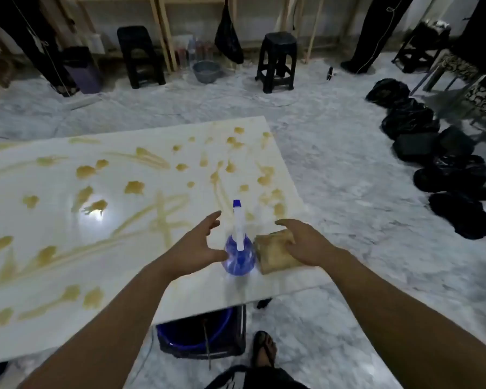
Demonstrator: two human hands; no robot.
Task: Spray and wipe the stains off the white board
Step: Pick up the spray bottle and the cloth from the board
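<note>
A large white board [68, 265] lies flat in front of me, covered with several yellow-brown stains [135, 187] and smears. Near its right front corner stands a blue spray bottle [239, 255] with a white neck and blue nozzle. Just right of the bottle lies a tan folded cloth [272, 255]. My left hand [199, 245] hovers with spread fingers beside the bottle, its thumb at the bottle's left side. My right hand [303, 242] rests on top of the cloth, fingers extended.
A blue bucket [197, 332] in a dark frame sits under the board's front edge, my sandalled foot [264, 349] beside it. Black bags [443, 164] line the marble floor at right. Black stools [278, 60] and a grey basin [206, 71] stand by the far wall.
</note>
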